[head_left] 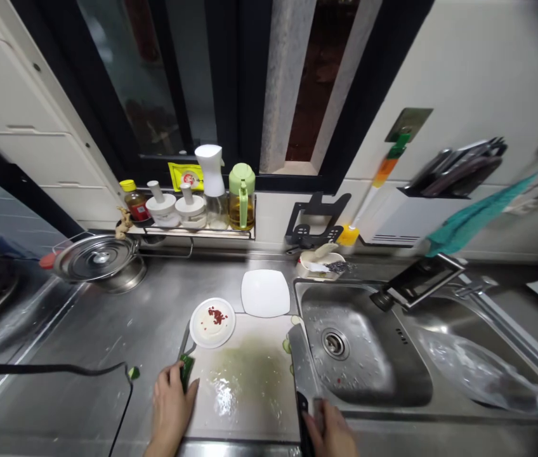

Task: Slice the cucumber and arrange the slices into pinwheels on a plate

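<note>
My left hand (169,409) rests at the left edge of the white cutting board (245,387), its fingers closed on a small dark green vegetable piece (186,370). My right hand (330,431) grips the black handle of a cleaver (301,365), whose broad blade lies along the board's right edge. Green juice stains the middle of the board. A few green slices (287,346) lie by the blade near the sink. A round white plate (212,322) with red chopped bits sits at the board's far left corner.
A square white plate (265,292) lies behind the board. The steel sink (359,349) is to the right, with a faucet (421,279). A lidded pot (98,259) stands at the left, and a rack of condiment bottles (193,206) lines the wall. A black cable (59,368) crosses the counter.
</note>
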Available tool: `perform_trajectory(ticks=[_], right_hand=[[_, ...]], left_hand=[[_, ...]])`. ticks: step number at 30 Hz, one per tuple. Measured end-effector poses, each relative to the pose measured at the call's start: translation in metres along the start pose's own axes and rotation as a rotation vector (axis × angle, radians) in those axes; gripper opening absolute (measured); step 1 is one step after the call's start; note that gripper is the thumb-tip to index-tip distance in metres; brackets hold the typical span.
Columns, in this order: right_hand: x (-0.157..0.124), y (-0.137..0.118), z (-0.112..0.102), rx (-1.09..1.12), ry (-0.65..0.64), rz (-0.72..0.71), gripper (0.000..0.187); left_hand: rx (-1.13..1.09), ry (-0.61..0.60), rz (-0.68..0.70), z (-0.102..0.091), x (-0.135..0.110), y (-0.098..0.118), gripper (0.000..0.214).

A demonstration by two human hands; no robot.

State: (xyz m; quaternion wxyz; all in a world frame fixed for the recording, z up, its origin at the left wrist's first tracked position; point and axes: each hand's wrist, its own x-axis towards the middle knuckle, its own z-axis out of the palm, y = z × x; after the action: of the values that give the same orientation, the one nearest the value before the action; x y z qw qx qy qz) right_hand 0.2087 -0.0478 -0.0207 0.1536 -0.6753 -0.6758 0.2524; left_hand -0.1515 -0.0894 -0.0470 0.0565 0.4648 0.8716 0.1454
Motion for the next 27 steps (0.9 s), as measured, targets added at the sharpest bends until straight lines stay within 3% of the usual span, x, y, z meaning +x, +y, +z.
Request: perform_trajectory(ticks=[4,9,14,17,21,24,27], right_hand=[[0.015,-0.026,0.031,-0.169,-0.056,-0.07,0.029],[0.016,-0.029,0.037,-0.192,-0.072,0.002,0.036],[0.015,-0.02,0.021,-0.068,0.015,0.08,0.035],[0.014,-0.022,0.006,0.0,0.025,0.046,0.036],[0.013,-0.045,-0.004,0.088,-0.165,-0.049,0.04],[0.011,-0.062,0.004,0.113,-0.315,-0.083,0.04],[0.011,-0.067,0.018,0.086,-0.368,-0.059,0.04]], left_hand=[[-0.16,-0.032,-0.032,0.003,0.005,-0.006,0.038],[-0.381,-0.113,-0.07,-0.005,0.002,-0.005,0.037],[-0.642,-0.311,0.089,-0.009,-0.013,0.043,0.035],[-0.707,-0.399,0.198,-0.002,-0.02,0.078,0.039],[-0.711,-0.428,0.318,0.007,-0.02,0.103,0.036],[-0.669,-0.445,0.361,0.01,-0.017,0.105,0.033],[-0.618,-0.441,0.361,0.01,-0.013,0.101,0.033]])
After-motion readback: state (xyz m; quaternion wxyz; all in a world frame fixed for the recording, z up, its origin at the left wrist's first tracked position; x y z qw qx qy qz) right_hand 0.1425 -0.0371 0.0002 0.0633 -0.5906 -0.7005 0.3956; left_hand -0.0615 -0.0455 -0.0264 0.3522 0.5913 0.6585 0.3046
